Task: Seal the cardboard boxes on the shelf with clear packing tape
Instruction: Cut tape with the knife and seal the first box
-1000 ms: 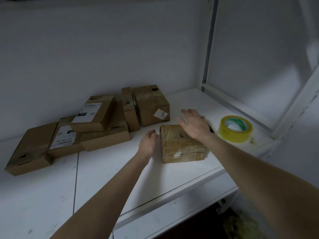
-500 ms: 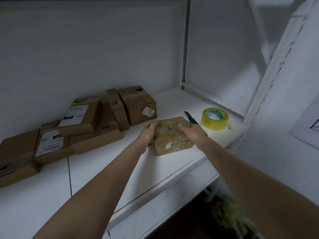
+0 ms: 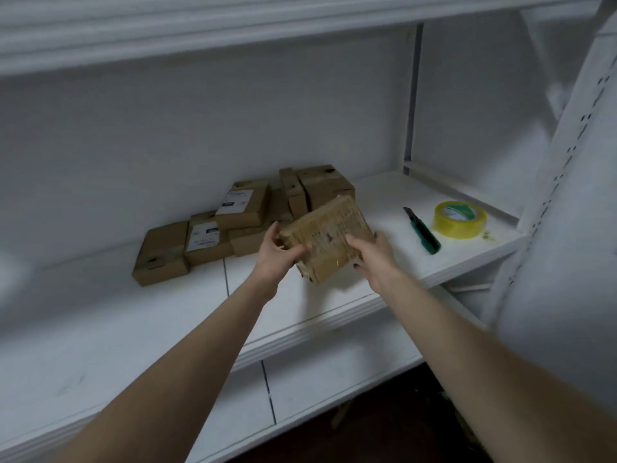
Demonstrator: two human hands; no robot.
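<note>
Left hand [image 3: 277,252] and right hand [image 3: 374,259] grip the tape-wrapped box [image 3: 330,238], tilted above the shelf [image 3: 133,312] front edge. It is judged sealed; the stacked boxes [image 3: 207,238] at the back edge appear untaped. The tape roll [image 3: 460,219] lies near the right edge

Labels [image 3: 233,202] on boxes [image 3: 160,252]: illegible.

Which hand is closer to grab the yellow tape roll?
Probably the right hand: the tape roll lies to its right, beyond the green cutter, while the left hand holds the box on the other side.
</note>
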